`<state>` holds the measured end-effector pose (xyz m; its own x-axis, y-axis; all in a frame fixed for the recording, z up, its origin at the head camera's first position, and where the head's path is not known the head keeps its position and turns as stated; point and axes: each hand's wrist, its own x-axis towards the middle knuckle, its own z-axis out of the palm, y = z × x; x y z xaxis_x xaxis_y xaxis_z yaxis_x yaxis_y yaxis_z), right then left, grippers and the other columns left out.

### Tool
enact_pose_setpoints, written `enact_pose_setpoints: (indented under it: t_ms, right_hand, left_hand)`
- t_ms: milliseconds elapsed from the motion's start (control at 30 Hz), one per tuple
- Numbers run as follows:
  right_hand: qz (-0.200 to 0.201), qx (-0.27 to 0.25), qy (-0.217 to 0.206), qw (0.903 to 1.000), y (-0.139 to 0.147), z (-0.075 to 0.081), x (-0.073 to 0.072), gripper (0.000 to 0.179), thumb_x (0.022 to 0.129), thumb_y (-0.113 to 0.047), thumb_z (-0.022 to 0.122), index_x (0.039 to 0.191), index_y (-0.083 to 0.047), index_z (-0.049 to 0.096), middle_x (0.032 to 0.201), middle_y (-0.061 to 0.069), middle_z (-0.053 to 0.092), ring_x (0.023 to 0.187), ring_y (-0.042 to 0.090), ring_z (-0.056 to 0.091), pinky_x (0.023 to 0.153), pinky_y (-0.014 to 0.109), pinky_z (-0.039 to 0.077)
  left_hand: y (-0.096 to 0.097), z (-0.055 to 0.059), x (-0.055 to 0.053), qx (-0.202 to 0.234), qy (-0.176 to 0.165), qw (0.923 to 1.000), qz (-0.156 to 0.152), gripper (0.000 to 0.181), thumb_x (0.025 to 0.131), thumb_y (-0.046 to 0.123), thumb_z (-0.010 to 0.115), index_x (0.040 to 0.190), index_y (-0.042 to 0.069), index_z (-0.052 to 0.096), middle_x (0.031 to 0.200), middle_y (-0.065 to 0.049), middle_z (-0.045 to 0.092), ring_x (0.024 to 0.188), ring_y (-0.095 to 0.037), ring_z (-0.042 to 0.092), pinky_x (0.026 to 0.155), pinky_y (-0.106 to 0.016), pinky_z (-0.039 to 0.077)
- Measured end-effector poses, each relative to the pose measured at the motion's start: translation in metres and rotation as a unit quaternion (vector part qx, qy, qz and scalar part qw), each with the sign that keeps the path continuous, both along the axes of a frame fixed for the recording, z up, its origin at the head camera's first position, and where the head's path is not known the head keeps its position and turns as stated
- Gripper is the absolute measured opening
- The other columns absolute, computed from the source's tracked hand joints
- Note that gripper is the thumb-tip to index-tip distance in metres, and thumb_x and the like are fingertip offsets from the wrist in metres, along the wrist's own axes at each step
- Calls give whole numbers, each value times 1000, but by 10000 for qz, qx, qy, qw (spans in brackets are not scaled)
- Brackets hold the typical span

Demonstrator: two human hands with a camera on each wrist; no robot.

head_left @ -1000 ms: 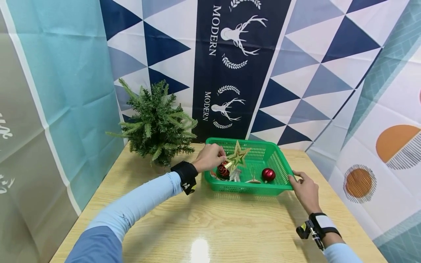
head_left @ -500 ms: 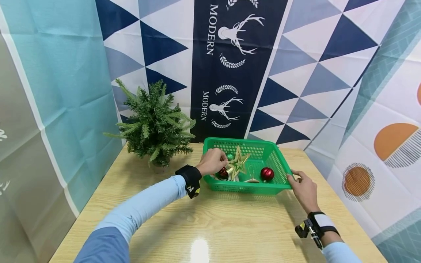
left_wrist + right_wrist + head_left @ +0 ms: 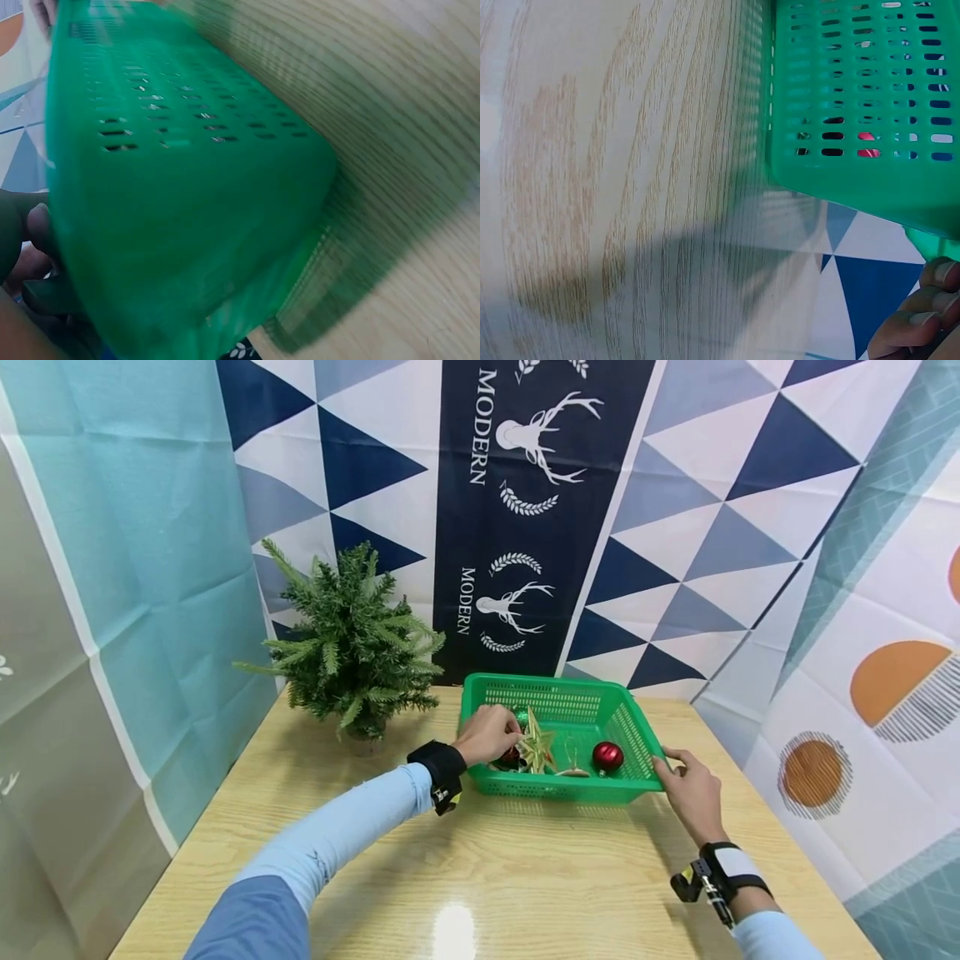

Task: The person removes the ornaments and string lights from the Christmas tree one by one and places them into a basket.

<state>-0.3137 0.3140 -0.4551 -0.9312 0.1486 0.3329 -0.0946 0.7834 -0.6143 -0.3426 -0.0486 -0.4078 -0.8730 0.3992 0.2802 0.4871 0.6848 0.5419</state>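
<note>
A gold star ornament (image 3: 537,747) is tilted inside the left part of the green plastic basket (image 3: 562,789). My left hand (image 3: 487,732) reaches over the basket's left end and pinches the star at its left side. In the left wrist view the basket wall (image 3: 187,195) hides most of that hand; curled fingers (image 3: 45,232) show beside the rim. Dark red baubles, partly covered by the hand, lie under it. At the basket's front right corner, my right hand (image 3: 693,793) grips the rim. Its fingers (image 3: 915,322) show beside the basket wall (image 3: 840,172) in the right wrist view.
A shiny red bauble (image 3: 607,757) lies at the basket's right, near a flat ornament with a string loop (image 3: 573,772). Behind the left hand is a green glitter bauble (image 3: 521,717). A small potted Christmas tree (image 3: 356,647) stands on the wooden table (image 3: 397,877), left of the basket.
My left hand has moved slightly right and down, lowering the gold star deeper into the basket and turning it. The right hand keeps its hold on the rim.
</note>
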Motion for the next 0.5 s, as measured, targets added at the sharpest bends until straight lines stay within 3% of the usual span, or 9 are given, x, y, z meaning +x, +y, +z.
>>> enact_pose_setpoints:
  t_ms: [133,200,367,500]
  right_hand:
    - [76,-28,89,9999,-1,1,-1,53,105,-40,58,139,1,61,60,3,49,48,18,40,49,32,31]
    - [59,-52,102,9999,-2,2,-1,53,105,-40,59,139,0,61,61,3,50,48,18,41,49,31,32]
    - [-11,-36,28,10000,-1,1,0,53,105,-39,58,139,1,61,63,4,53,50,18,43,48,31,32]
    - [24,9,38,10000,1,2,1,52,105,-38,59,139,1,61,62,5,53,48,18,43,47,31,32]
  left_hand:
    - [-1,-3,-3,-58,49,10000,-39,11,100,16,71,100,10,81,78,3,71,49,-8,45,56,-23,34]
    - [-1,-4,-4,-37,-18,9998,-179,12,99,17,72,102,10,81,84,2,74,52,-8,50,58,-23,38]
    - [0,-8,-5,2,-304,9973,-661,19,99,18,71,113,7,79,103,-2,76,76,-7,65,76,-24,52]
    - [0,-12,-6,-40,-218,9976,-660,20,101,20,69,114,8,78,101,0,76,83,-9,67,79,-25,53]
